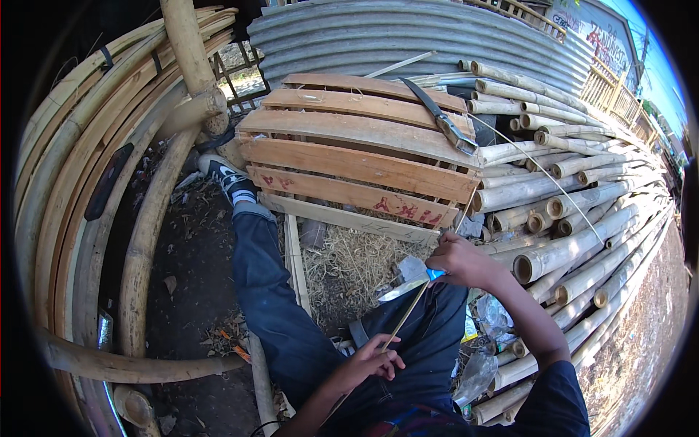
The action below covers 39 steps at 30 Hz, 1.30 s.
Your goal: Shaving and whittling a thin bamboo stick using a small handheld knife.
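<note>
My right hand is closed round the blue handle of a knife. Its pale blade points left and lies against a thin bamboo strip. That strip runs slantwise from my lap up past my right hand. Lower down, my left hand has its fingers loosely curled about the same strip. Both hands are over my legs in dark blue trousers. Just beyond stands a wooden slatted crate with red marks on its side.
Bamboo poles are stacked along the right. Long bent bamboo strips and an upright post stand left. A long dark thing with a metallic end lies on the crate. Shavings and clear plastic litter the ground.
</note>
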### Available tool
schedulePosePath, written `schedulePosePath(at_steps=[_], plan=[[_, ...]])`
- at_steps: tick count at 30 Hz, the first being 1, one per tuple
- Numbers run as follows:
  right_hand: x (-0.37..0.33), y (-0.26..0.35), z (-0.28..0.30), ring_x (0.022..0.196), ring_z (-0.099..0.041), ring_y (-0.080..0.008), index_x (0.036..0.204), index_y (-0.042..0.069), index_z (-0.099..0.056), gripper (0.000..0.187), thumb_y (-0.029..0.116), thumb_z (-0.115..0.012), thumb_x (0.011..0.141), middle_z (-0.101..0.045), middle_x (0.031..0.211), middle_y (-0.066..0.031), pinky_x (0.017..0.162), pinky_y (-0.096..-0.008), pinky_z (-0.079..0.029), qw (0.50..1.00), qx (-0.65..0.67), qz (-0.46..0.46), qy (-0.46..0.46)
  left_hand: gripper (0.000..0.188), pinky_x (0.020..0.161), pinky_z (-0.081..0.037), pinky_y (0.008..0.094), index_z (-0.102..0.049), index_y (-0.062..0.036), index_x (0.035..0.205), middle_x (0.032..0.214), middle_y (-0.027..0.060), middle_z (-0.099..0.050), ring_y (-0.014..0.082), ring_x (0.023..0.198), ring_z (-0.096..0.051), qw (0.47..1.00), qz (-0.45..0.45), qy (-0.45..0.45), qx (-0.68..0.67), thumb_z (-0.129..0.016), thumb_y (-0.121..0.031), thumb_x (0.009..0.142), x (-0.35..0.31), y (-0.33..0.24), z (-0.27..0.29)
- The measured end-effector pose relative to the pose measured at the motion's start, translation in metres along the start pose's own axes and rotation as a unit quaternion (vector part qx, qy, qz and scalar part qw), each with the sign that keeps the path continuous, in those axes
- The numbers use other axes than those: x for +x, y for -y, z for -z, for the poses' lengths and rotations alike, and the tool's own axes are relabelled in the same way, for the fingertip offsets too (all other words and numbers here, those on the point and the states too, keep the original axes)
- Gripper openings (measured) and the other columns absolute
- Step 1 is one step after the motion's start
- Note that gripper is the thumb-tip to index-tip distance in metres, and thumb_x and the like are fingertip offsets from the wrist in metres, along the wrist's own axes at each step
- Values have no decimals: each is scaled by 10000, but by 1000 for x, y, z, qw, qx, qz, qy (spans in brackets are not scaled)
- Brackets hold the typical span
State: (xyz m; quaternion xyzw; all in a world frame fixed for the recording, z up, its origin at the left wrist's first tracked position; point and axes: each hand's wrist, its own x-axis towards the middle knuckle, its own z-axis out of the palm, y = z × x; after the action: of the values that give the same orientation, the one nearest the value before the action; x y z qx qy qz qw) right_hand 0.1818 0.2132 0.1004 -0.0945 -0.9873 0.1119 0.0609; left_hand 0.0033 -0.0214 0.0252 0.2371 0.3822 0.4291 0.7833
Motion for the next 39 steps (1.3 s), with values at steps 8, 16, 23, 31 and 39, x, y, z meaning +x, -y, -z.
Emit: schedulePosePath(at_steps=[8, 16, 23, 31, 39], plan=[[-73, -58, 106, 817, -610, -261, 771, 79, -630, 149, 58, -707, 646, -635, 746, -68, 1032, -462, -316, 959, -63, -250, -120, 340, 739, -470, 256, -500, -11, 1167, 944, 85, -653, 127, 817, -615, 919, -28, -97, 382, -615, -112, 863, -54, -33, 18], [-243, -157, 169, 976, -608, -283, 975, 44, -669, 381, -66, -650, 611, -618, 1100, -183, 1040, -425, -326, 864, -197, -388, -252, 420, 674, -464, 301, -533, -53, 1143, 813, 69, -639, 152, 752, -613, 857, 53, 8, 512, -648, -322, 842, -59, -46, 34], [-396, -195, 189, 679, -516, -104, 1001, -40, -637, 440, -133, -574, 575, -658, 911, -106, 590, -261, -463, 786, -39, -520, -331, 293, 695, -448, 355, -583, -88, 1082, 841, 87, -565, 243, 789, -577, 744, -72, -29, 664, -629, -226, 828, -47, -54, 40], [-376, -121, 160, 574, -440, -105, 627, 64, -411, 339, -13, -722, 514, -444, 589, 6, 529, -270, -369, 767, -27, -513, -384, 252, 977, -345, 383, -601, -49, 1082, 1160, 135, -517, 299, 1082, -502, 342, -401, -506, 683, -576, -52, 832, -53, -200, 12], [-310, -75, 91, 449, -393, -58, 611, 128, -346, 341, 62, -640, 770, -448, 539, 7, 418, -208, -286, 697, 149, -466, -525, 112, 889, -418, 327, -584, 16, 939, 1022, 121, -571, 222, 993, -561, 633, -523, -337, 461, -550, -27, 841, -36, -193, 8]])
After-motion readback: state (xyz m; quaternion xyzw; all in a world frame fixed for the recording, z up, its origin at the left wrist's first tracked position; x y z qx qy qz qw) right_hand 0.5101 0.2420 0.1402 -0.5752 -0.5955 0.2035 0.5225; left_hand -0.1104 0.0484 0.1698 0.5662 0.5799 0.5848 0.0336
